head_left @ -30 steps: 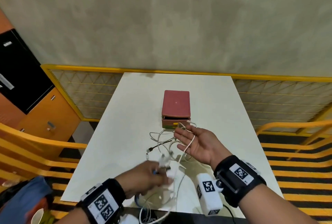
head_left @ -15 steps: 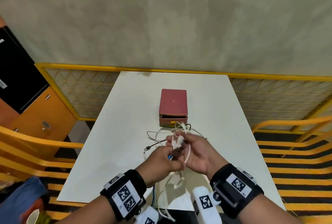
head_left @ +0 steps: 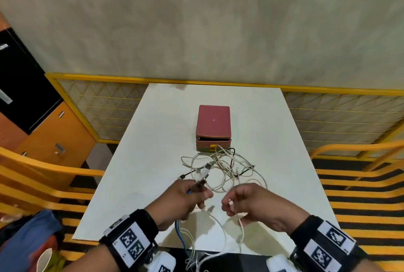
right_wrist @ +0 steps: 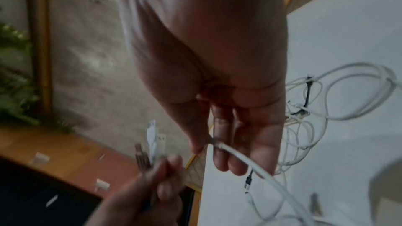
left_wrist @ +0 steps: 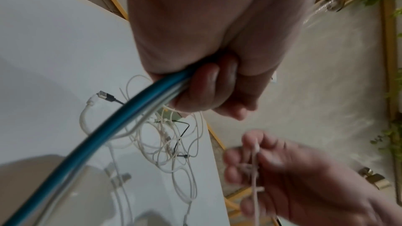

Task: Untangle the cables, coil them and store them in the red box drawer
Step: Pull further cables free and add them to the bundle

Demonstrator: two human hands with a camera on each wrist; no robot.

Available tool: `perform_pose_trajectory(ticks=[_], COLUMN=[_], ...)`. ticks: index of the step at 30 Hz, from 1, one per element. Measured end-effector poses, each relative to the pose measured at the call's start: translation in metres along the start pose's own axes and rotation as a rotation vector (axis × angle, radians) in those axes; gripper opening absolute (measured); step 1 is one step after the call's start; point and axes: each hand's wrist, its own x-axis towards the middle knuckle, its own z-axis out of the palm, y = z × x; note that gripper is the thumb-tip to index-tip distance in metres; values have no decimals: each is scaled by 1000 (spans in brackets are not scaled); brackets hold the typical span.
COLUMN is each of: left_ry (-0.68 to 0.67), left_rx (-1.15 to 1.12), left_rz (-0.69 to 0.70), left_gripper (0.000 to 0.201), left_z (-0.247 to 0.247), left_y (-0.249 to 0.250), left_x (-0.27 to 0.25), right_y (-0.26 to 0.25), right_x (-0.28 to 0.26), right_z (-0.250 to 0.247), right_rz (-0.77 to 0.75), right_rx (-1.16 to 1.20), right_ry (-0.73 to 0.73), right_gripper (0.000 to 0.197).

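Observation:
A tangle of thin white and black cables (head_left: 227,169) lies on the white table (head_left: 140,162) just in front of the red box (head_left: 213,122), whose drawer (head_left: 213,143) stands slightly open. My left hand (head_left: 185,197) grips a bunch of cable ends, among them a blue cable (left_wrist: 121,118) and white ones, with USB plugs (head_left: 202,172) sticking up from the fist. To its right my right hand (head_left: 247,203) pinches a single white cable (right_wrist: 250,162) near its end. That cable hangs down over the table's near edge.
Yellow railings (head_left: 349,153) flank the table on both sides, and a yellow-framed mesh barrier (head_left: 105,110) runs behind it. An orange and black cabinet (head_left: 32,118) stands at the left. A blue bag (head_left: 26,236) sits at the lower left.
The hands met over the cables half a second ago and have now drawn apart. The left keeps the bunch of plugs; the right has pulled away holding one white cable.

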Motion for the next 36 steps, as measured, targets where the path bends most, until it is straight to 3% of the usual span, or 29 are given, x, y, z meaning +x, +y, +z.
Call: perform_pose_trajectory(ticks=[3, 7, 10, 13, 15, 19, 22, 24, 30, 33, 36], left_ry=[40, 75, 105, 105, 93, 60, 42, 44, 37, 16, -49], left_rx=[-121, -214, -211, -222, -234, -251, -243, -236, -257, -161, -119], left_rz=[47, 140, 207, 259, 271, 278, 282, 280, 282, 283, 281], left_gripper=[23, 32, 37, 39, 38, 36, 35, 35, 34, 31, 28], left_z=[-6, -11, -16, -17, -15, -9, -5, -2, 5, 9, 19], left_y=[14, 31, 36, 37, 37, 40, 42, 43, 46, 49, 54], left_x=[4, 8, 13, 18, 22, 26, 30, 33, 43, 48, 52], right_y=[12, 35, 53, 67, 79, 113, 135, 141, 121, 75, 14], right_x=[-9, -13, -12, -7, 5, 41, 61, 69, 64, 42, 6], right_z=[8, 22, 25, 17, 4, -31, -40, -38, -23, -20, -20], right_rz=[-8, -11, 62, 120, 94, 148, 176, 162, 28, -45, -214], right_rx=[-336, -718, -739, -705, -747, -835, -887, -957, -1082, -1194, -1256], right_ry=[-18, -151, -222, -239, -88, 426, 533, 564, 446, 320, 215], right_gripper=[17, 23, 30, 24, 14, 18, 30, 28, 26, 28, 30])
